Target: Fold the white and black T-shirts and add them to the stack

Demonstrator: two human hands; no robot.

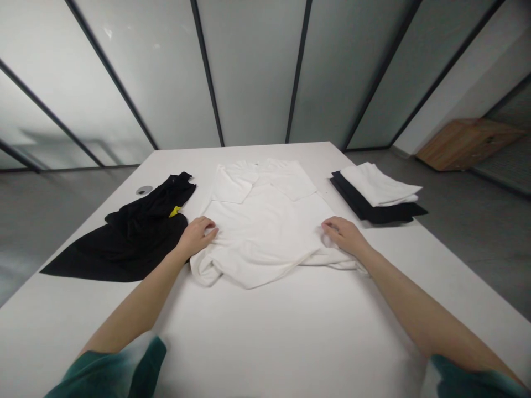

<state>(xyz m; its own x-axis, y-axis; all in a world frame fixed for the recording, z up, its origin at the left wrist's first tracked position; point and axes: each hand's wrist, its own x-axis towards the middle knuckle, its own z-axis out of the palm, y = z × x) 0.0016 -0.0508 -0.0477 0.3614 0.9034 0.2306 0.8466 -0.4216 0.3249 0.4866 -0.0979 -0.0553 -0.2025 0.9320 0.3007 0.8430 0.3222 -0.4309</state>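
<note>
A white T-shirt point(269, 221) lies spread on the table, its sleeves folded inward at the far end and its near hem rumpled in loose folds. My left hand point(199, 236) is at its left edge, thumb and fingers closed on the fabric. On the opposite edge my right hand point(343, 233) pinches the cloth in the same manner, fingers curled together. The fingertips are partly lost against the white fabric.
Left of the shirt, black clothing point(136, 237) lies in a loose heap with a small yellow patch point(175, 211). Behind it sits a round grey disc point(144, 190) in the white table point(265, 342). At right, folded white cloth point(379, 185) rests on folded black cloth point(385, 214).
</note>
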